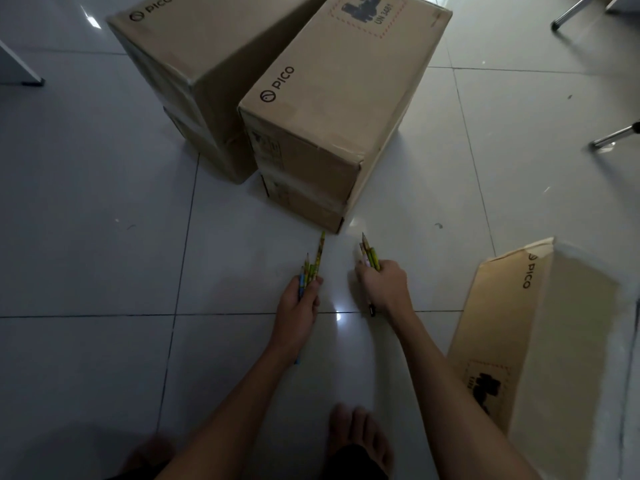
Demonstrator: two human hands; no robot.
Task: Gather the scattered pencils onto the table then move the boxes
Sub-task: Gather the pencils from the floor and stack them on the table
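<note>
My left hand [298, 299] grips a bunch of green and yellow pencils [313, 265], tips pointing away from me. My right hand [384, 284] holds a second bunch of pencils [369, 255], tips also pointing forward; one dark end sticks out below the hand. Both hands hover low over the tiled floor, just in front of the nearer cardboard box [332, 109]. A second cardboard box [207, 64] stands behind it to the left. A third cardboard box [540, 341] stands at my right.
White glossy floor tiles [104, 237] fill the view. Chrome chair legs [613, 136] stand at the far right, another chair leg [571, 12] at the top right. A white furniture foot [20, 67] sits at the left edge. My bare feet [356, 434] are below.
</note>
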